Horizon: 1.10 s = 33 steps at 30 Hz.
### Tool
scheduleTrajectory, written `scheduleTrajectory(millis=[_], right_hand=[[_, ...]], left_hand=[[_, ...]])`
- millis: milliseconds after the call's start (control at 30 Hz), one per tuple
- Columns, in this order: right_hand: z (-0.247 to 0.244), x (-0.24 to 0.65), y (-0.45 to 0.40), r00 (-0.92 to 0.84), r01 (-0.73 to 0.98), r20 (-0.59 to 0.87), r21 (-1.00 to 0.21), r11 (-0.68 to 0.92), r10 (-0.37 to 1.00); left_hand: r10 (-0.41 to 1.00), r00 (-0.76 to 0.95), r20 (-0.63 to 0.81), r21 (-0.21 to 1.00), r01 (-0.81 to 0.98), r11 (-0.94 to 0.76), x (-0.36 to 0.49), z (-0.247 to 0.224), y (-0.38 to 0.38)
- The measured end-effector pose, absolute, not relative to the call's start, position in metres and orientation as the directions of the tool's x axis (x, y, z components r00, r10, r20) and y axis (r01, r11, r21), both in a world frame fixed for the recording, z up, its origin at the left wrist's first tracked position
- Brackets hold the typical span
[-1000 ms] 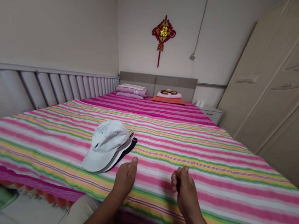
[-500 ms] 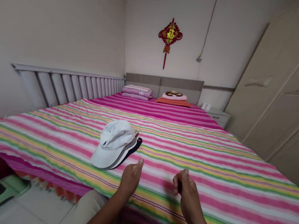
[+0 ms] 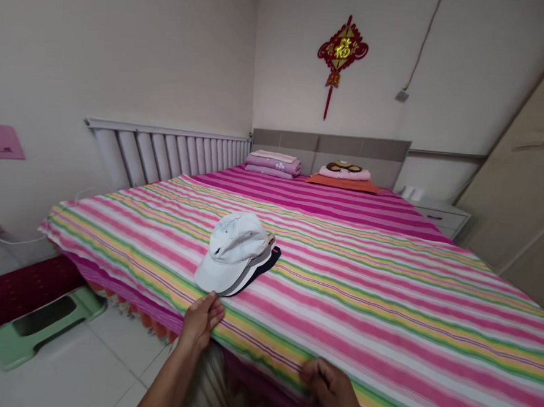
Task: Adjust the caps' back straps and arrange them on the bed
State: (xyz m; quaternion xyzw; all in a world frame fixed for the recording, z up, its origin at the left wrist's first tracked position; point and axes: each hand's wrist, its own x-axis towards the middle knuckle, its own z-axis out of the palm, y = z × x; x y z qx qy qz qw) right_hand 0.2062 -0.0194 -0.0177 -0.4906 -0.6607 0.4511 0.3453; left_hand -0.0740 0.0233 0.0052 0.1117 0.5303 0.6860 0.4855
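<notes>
Left hand (image 3: 203,319): loosely curled, thumb parted from the fingers and nothing seen in its grip; it was just beside the top brim, though contact could not be told.
Caps: a stack (image 3: 237,244) lay on the bed near its front edge, white cap uppermost, a pale brim under it, a dark cap (image 3: 272,262) lowest.
Right hand (image 3: 332,385): fingers bent at the bed's edge, blurred; whether it pinched cloth could not be told.
Slip risk: a push on the top brim alone could probably have slid the white cap off the others.
Cloth risk: a tug at the bedspread (image 3: 363,283) might have dragged or tipped the whole stack, since the caps rested loose on it.
Left side: a pink card (image 3: 2,141) was on the wall, with a green stool (image 3: 17,347) on the tiled floor (image 3: 119,354) and a pale radiator (image 3: 109,157) along the bed.
Bed: striped cloth covered it, slightly rumpled; folded purple bedding (image 3: 269,164) and an orange cloth (image 3: 342,183) under a pink bundle lay by the headboard (image 3: 362,149).
Back wall: a red ornament (image 3: 343,48) hung there.
Right side: a white cabinet (image 3: 446,220), then a beige wardrobe (image 3: 522,182).
</notes>
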Motion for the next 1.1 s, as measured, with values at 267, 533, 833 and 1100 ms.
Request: scheduleTrajectory(millis=[267, 533, 833, 1100], right_hand=[[-0.028, 0.202, -0.024, -0.319, 0.416, 0.006, -0.898, 0.146, 0.948], [-0.038, 0.199, -0.023, -0.257, 0.331, -0.105, -0.944, -0.015, 0.961], [-0.048, 0.200, -0.018, -0.198, 0.241, -0.197, -0.959, -0.147, 0.960], [-0.046, 0.198, -0.018, -0.182, 0.215, -0.209, -0.962, -0.169, 0.961]], left_hand=[[0.700, -0.589, -0.404, 0.808, -0.589, -0.030, -0.088, 0.004, 0.034], [0.662, -0.634, -0.400, 0.810, -0.583, -0.069, -0.087, 0.004, 0.034], [0.639, -0.660, -0.395, 0.794, -0.595, -0.123, -0.088, 0.012, 0.034], [0.633, -0.649, -0.423, 0.778, -0.618, -0.113, -0.087, 0.010, 0.037]])
